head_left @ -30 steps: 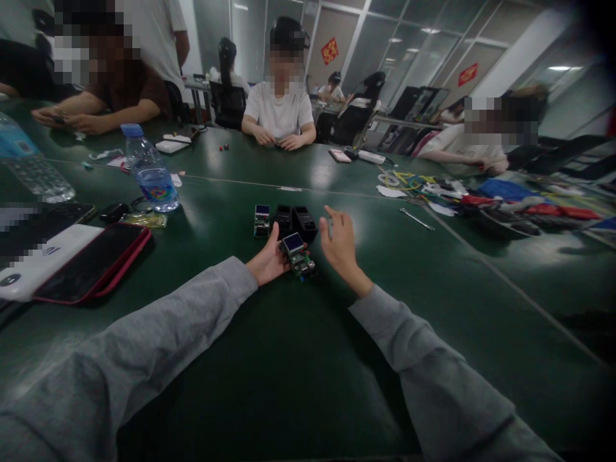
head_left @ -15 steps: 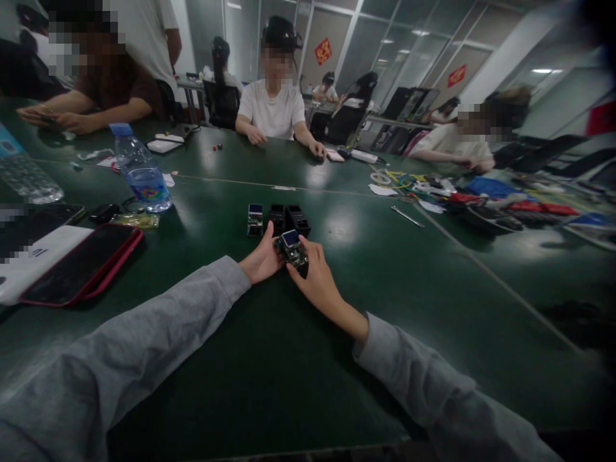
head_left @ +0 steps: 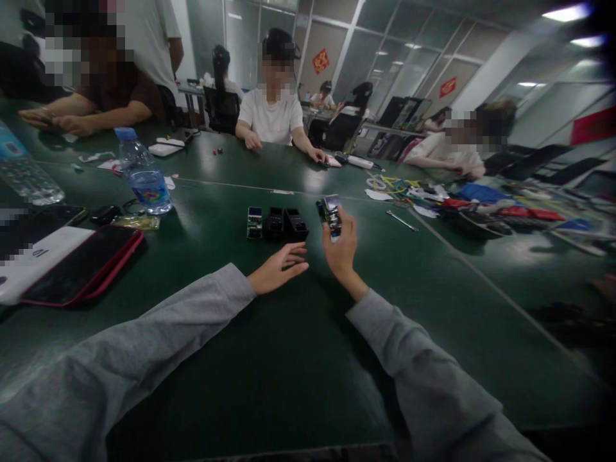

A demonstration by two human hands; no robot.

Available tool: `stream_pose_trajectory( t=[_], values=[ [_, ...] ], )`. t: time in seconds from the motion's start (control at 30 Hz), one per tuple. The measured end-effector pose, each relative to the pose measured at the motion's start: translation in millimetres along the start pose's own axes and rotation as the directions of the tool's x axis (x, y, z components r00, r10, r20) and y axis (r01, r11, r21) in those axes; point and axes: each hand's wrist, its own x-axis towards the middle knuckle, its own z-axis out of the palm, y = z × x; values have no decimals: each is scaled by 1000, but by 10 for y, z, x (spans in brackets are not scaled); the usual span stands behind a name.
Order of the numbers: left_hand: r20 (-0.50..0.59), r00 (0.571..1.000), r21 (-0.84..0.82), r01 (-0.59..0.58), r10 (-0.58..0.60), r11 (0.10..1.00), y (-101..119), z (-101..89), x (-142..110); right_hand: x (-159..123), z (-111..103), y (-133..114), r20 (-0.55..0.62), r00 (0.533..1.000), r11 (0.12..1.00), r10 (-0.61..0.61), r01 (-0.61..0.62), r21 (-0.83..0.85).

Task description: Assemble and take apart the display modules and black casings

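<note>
Between the thumb and fingers of my right hand (head_left: 341, 247) is a small circuit board with a screen (head_left: 330, 217), tilted and held right of the black cases. My left hand (head_left: 280, 266) is open, fingers stretched to the right, with nothing in it. Just beyond it, two small black cases (head_left: 276, 222) stand side by side on the green table (head_left: 250, 372), the right one (head_left: 296, 224) turned at an angle. At their left sits a second circuit board with a small screen (head_left: 255, 222).
Left on the table are a water bottle (head_left: 144, 176), a larger bottle (head_left: 31, 170) and a phone in a red case (head_left: 84, 263). A wrench (head_left: 402, 221) lies at the right, before a heap of cables and cloth (head_left: 481, 199). Co-workers sit around the table, one (head_left: 272, 112) opposite.
My right hand has carried the circuit board to the right and away from me. My left hand has come off it and now lies open in front of the cases.
</note>
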Motion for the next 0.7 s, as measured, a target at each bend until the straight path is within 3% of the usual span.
stream_pose_trajectory(
  t=[0.2,0.33,0.43,0.5,0.6,0.63,0.67,0.7],
  values=[
    [114,987,416,-154,116,896,163,11,-51,148,378,370,211,964,948,163,-94,-304],
    [278,950,483,-268,144,834,319,194,-127,126,444,407,319,928,921,191,-57,-386],
    [395,907,400,-314,147,861,417,519,-246,127,455,414,321,930,917,180,-41,-396],
    [497,851,254,-326,166,911,469,814,-339,131,459,420,307,935,920,177,-46,-389],
    [599,791,110,-236,125,965,556,1306,-417,129,459,428,286,942,927,178,-63,-371],
    [635,763,60,-204,120,977,589,1469,-416,127,456,429,278,944,929,177,-67,-364],
    [723,678,-6,-189,135,982,615,1631,-410,124,453,428,271,947,932,172,-68,-355],
    [725,675,-24,-177,139,984,622,1795,-409,122,450,428,265,950,937,164,-66,-342]
  ],
)
